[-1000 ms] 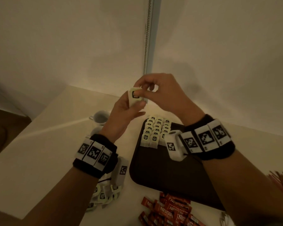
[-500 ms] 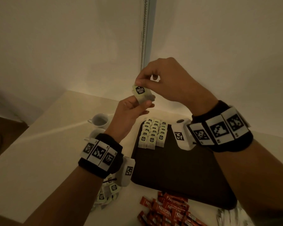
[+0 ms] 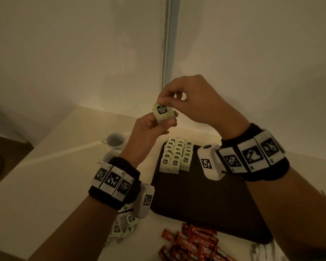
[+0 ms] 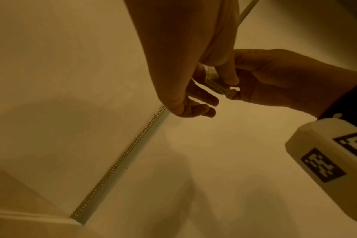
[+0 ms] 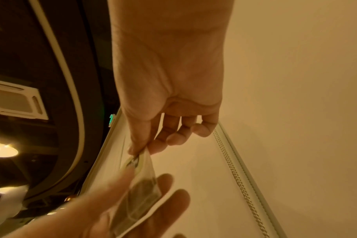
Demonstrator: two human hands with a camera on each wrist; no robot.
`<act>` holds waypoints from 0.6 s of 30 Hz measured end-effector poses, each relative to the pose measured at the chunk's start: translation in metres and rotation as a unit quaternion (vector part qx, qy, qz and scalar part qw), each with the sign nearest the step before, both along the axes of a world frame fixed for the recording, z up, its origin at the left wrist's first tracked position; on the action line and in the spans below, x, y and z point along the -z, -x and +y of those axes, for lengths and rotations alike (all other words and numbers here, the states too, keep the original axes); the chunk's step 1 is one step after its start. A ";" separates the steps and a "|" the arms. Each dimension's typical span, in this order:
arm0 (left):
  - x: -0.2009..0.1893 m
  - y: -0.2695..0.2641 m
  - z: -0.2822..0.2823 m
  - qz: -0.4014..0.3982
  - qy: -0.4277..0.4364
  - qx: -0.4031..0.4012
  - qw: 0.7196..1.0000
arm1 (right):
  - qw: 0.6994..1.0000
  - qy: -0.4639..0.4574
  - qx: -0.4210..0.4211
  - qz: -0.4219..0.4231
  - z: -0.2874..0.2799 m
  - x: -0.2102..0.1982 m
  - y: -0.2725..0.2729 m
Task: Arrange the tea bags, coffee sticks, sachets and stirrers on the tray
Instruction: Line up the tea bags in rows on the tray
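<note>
Both hands hold one pale green tea bag (image 3: 163, 113) up in the air above the far end of the dark tray (image 3: 199, 200). My left hand (image 3: 156, 125) grips its lower part between thumb and fingers. My right hand (image 3: 163, 99) pinches its top corner with thumb and forefinger; the same pinch shows in the right wrist view on the tea bag (image 5: 142, 175). Several tea bags (image 3: 176, 157) stand in neat rows at the tray's far left corner. A loose heap of tea bags (image 3: 123, 226) lies left of the tray, red coffee sticks (image 3: 192, 243) at its near edge.
Two white cups (image 3: 116, 141) stand on the table left of the tray. Walls meet in a corner right behind the table, with a bead chain (image 3: 166, 40) hanging there. White sachets (image 3: 262, 251) lie at the bottom right.
The tea bag's printed face has turned toward me between the two hands, which stay raised above the tray. The view has shifted slightly.
</note>
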State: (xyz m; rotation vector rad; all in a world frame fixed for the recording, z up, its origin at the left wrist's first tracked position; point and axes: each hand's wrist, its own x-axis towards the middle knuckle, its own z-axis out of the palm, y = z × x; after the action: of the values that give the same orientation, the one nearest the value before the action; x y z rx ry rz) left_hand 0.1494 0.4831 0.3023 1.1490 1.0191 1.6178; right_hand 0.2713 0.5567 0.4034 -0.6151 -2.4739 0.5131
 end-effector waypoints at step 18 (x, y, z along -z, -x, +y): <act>0.077 0.050 -0.082 0.237 0.271 0.037 0.932 | 0.941 0.264 0.189 -0.097 0.015 0.163 -0.083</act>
State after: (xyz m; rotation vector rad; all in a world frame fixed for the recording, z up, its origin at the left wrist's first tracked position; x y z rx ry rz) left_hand 0.0990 0.4012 0.2255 1.1840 1.5876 0.9102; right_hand 0.3546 0.5720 0.2402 -1.3793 -2.2992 1.0055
